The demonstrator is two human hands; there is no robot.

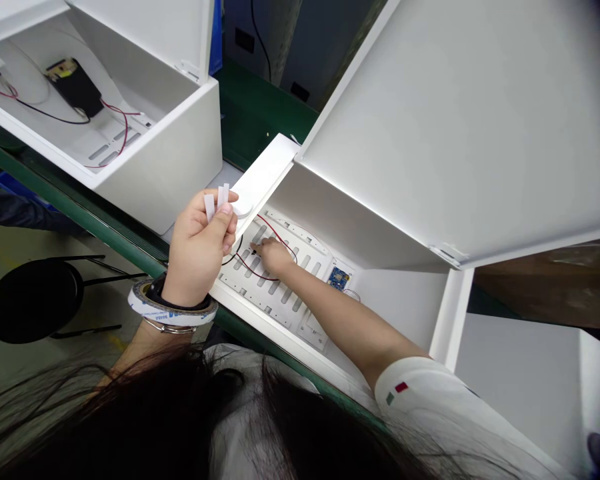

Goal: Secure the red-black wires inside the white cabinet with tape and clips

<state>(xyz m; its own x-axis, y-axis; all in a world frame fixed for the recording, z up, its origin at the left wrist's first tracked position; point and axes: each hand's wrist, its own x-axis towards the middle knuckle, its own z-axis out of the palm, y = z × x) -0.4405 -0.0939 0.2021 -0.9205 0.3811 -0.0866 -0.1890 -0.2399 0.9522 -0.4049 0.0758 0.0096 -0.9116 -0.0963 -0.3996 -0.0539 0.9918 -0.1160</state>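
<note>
Pinched between the thumb and fingers of the left hand (203,243) are thin white strips (221,195), near the middle of the frame. That hand is up high, by the left end of the big white box (405,290). Down inside the same box, the right hand (276,259) has its fingers bent at a small dark bit (254,251); I cannot tell if it grips it or just touches it. Under this hand is a flat plate with long holes (280,301). A red wire (275,231) bends close by the fingers. The right arm comes in over the box's front edge from the lower right, and a blue board (338,278) sits just past the arm. There is open room between the arm and the box's right end. The box's lid (430,133) stands open and fills the upper right of the frame. A tape roll (150,309) hangs on the left wrist. In the upper left of the frame is another white box (170,160), and a gap lies between the two boxes. A black stool (33,300) is at the lower left.
</note>
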